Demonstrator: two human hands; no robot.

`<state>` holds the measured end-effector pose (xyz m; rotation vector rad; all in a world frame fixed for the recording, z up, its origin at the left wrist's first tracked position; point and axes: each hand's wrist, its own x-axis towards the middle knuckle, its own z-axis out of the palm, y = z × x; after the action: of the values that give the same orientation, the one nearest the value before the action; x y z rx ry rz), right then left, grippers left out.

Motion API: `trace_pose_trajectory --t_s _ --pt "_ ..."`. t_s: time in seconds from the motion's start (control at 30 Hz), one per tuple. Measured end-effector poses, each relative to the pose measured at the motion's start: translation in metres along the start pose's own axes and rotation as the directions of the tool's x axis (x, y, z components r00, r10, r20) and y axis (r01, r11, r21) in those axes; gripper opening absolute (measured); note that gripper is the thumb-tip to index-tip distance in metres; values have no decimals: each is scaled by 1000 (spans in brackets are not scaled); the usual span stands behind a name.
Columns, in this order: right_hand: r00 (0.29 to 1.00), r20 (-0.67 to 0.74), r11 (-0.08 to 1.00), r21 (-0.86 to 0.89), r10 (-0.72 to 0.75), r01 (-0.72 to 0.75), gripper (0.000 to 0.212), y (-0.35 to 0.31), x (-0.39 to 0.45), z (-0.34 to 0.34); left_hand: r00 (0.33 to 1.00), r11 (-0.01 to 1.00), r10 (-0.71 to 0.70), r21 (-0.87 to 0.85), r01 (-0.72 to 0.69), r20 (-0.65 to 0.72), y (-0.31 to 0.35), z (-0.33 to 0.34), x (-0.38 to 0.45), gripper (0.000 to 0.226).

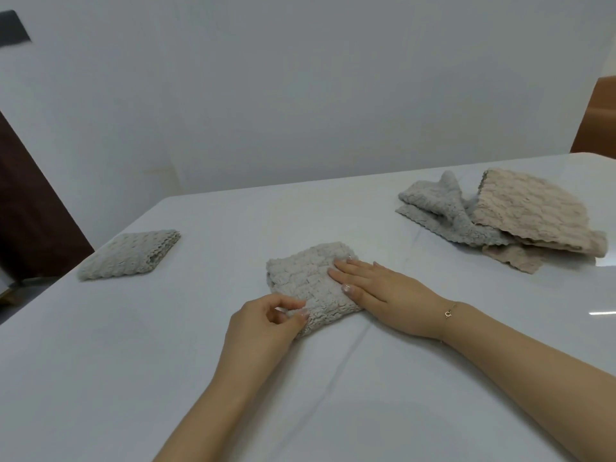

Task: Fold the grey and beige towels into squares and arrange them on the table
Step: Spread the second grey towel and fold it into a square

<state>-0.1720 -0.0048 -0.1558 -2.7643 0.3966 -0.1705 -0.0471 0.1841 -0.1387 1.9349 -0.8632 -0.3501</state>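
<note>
A folded grey towel [301,280] lies at the middle of the white table [133,361]. My right hand [376,288] lies flat on its right side, fingers straight and pressing it down. My left hand [263,323] pinches the towel's near corner between thumb and fingers. A second folded grey towel [130,255] sits as a square at the table's far left. At the far right lies a loose heap with a grey towel [436,208] and a beige towel [530,211] draped over it.
A white wall [300,78] runs behind the table. A dark brown door or panel [30,208] stands at the left beyond the table's edge. A brown object [600,118] shows at the far right.
</note>
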Motion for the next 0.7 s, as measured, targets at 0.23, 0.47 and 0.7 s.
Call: trace_pose_trajectory --t_s 0.23,0.47,0.7 --pt "974 -228 993 113 -3 30 43 9 -3 -9 962 890 227 435 -140 -155 22 1 19 28" --pt "994 -104 999 39 20 -16 48 -6 -1 -1 957 662 210 691 -290 201 20 41 49 51" --pt "992 -46 993 47 115 -113 47 -6 -2 1 963 667 -4 718 -199 271 7 45 50 58"
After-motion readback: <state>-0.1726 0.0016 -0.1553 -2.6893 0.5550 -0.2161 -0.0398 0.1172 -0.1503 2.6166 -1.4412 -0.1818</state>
